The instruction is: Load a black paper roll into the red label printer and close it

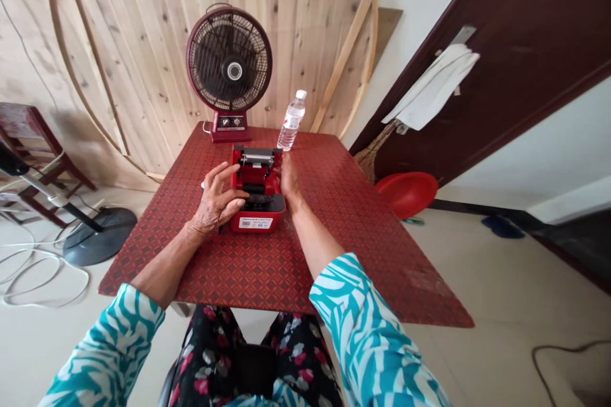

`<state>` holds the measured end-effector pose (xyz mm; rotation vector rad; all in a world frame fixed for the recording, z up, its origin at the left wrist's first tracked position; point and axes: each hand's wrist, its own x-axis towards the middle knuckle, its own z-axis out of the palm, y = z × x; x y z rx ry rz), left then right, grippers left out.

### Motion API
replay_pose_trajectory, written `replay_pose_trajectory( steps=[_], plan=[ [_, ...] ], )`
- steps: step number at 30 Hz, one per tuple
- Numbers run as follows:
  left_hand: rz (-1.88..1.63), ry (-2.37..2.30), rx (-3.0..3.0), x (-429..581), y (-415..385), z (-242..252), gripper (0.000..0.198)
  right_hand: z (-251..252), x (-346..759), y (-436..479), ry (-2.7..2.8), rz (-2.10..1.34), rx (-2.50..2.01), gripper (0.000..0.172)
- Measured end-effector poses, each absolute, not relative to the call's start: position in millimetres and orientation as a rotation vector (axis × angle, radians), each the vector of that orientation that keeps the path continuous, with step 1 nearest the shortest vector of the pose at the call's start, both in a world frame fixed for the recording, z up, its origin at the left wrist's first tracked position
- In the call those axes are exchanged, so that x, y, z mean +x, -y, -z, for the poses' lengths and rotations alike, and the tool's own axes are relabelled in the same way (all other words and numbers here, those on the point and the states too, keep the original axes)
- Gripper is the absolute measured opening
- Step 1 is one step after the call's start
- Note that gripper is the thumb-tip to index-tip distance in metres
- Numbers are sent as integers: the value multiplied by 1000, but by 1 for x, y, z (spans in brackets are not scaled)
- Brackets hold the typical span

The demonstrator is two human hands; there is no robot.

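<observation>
A small red printer (258, 221) with a black interior stands on the table, its lid raised and a grey roller showing inside. A white label with a square code is stuck on its front. My left hand (217, 200) lies against the printer's left side, fingers spread, with the thumb and forefinger reaching over its opening. On the other side, my right hand (289, 181) grips the printer's right edge near the raised lid. Some of its fingers are hidden behind the printer. Whether a small item sits under my left fingertips cannot be made out.
A patterned red table (334, 222) carries a dark red fan (230, 70) at the back left and a water bottle (291, 121) behind the printer. On the floor are a red basin (407, 194), a round black stand base (100, 235) and loose white cable (42, 273).
</observation>
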<state>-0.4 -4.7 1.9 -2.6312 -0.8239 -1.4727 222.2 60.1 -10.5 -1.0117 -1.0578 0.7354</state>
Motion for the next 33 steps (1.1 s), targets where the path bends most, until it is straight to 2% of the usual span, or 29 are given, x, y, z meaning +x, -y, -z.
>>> replay_pose_trajectory(
  steps=[3,8,11,16,20,24,27,30,33],
  plan=[
    [1488,902,-2578,-1,5,1,49,23,221,-41,971,-763,-1033,69],
    [1640,920,-2553,-3,5,3,68,35,217,-13,1048,-619,-1034,58],
    [1537,874,-2660,-5,5,2,65,35,216,-4,1097,-573,-1081,53],
    [1445,988,-2722,-5,7,0,55,32,220,3,1240,-506,-1136,36],
    [1453,1030,-2735,-2,8,-3,52,32,220,3,1201,-508,-1124,44],
    [1553,1049,-2763,-2,12,-2,57,37,220,3,1197,-521,-1103,46],
    [1733,1158,-2756,-5,15,-3,56,43,220,4,1165,-566,-1104,47],
    [1994,1452,-2692,-14,12,-8,46,49,220,5,1098,-623,-1131,51],
    [2188,1648,-2740,-23,2,-12,46,49,220,5,1126,-680,-1152,46]
  ],
)
